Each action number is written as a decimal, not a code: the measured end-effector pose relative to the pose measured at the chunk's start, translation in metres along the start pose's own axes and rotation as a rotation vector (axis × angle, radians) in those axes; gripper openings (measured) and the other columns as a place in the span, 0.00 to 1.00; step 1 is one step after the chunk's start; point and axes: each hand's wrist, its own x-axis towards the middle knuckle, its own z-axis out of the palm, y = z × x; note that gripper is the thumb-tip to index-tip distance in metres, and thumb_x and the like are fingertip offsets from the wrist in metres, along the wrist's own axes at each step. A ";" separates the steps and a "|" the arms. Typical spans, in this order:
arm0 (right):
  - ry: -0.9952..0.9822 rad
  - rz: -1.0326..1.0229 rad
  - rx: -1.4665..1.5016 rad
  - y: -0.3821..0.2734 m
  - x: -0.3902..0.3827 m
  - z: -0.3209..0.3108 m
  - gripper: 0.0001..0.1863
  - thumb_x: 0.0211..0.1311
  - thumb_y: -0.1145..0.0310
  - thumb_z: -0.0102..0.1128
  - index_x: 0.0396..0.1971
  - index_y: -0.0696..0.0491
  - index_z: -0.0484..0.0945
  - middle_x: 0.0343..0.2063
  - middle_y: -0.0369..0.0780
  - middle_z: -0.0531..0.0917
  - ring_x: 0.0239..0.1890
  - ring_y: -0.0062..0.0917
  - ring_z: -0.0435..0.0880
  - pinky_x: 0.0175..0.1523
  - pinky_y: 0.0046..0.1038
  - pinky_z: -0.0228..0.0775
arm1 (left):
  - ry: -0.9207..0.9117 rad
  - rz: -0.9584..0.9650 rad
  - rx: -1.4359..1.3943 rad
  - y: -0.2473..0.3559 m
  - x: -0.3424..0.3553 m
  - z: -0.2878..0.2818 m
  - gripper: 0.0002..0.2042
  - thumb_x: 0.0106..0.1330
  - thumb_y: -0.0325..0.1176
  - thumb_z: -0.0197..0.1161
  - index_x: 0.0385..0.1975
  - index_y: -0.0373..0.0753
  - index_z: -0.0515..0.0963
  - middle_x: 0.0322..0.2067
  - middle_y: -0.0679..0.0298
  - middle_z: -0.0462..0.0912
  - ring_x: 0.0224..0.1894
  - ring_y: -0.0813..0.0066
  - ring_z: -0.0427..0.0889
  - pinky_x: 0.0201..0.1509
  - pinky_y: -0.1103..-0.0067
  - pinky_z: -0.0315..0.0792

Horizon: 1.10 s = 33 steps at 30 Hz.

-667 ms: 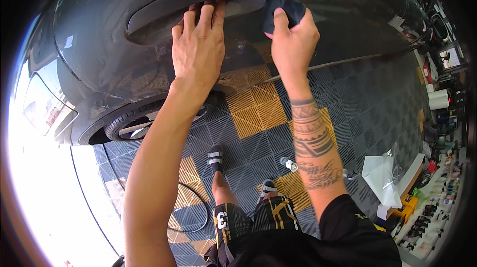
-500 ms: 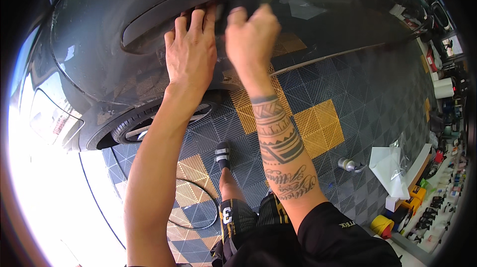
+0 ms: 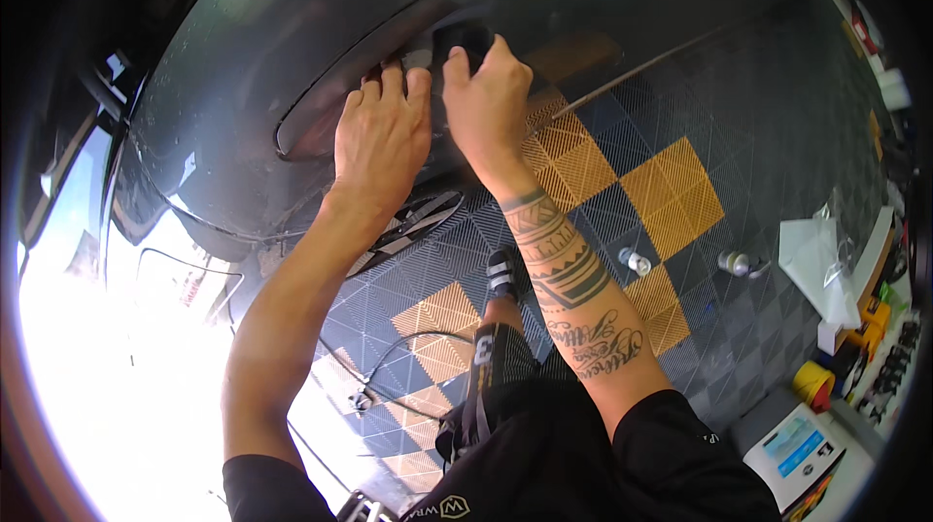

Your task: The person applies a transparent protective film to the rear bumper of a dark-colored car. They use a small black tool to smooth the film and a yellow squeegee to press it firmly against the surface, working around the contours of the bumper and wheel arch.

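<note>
A dark grey car body panel with a long recessed opening fills the upper left. My left hand lies flat on the panel, fingertips at the recess edge. My right hand is right beside it, closed on a small dark pad or squeegee pressed against the panel at the recess. The two hands nearly touch. The pad is partly hidden by my fingers.
The floor is grey and orange tiles. Two small bottles lie on it. A cable loops near my foot. Clear film sheets, tape rolls and a bench sit at right.
My right hand slid left along the panel with the pad, from well right of my left hand to right beside it. My view shifted, the hands now sit lower in frame.
</note>
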 end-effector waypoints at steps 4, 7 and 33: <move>0.009 0.209 0.073 -0.024 -0.020 0.024 0.09 0.57 0.76 0.57 0.25 0.69 0.73 0.24 0.59 0.80 0.29 0.53 0.83 0.35 0.44 0.75 | -0.325 0.128 -0.110 -0.030 0.002 -0.029 0.10 0.62 0.24 0.52 0.43 0.33 0.72 0.39 0.50 0.81 0.37 0.55 0.83 0.41 0.65 0.76; 0.151 0.196 0.127 -0.020 -0.027 0.040 0.08 0.58 0.77 0.57 0.25 0.67 0.72 0.24 0.58 0.80 0.31 0.53 0.82 0.36 0.44 0.73 | -0.552 0.185 -0.281 -0.058 0.039 -0.079 0.09 0.59 0.22 0.56 0.38 0.34 0.79 0.37 0.50 0.81 0.37 0.52 0.83 0.43 0.65 0.77; 0.635 0.432 0.077 -0.016 -0.058 0.106 0.16 0.57 0.67 0.63 0.33 0.67 0.73 0.27 0.57 0.81 0.35 0.52 0.83 0.40 0.42 0.76 | -0.324 1.506 0.294 -0.081 0.099 -0.077 0.28 0.46 0.22 0.67 0.53 0.41 0.76 0.46 0.66 0.80 0.66 0.64 0.65 0.73 0.52 0.50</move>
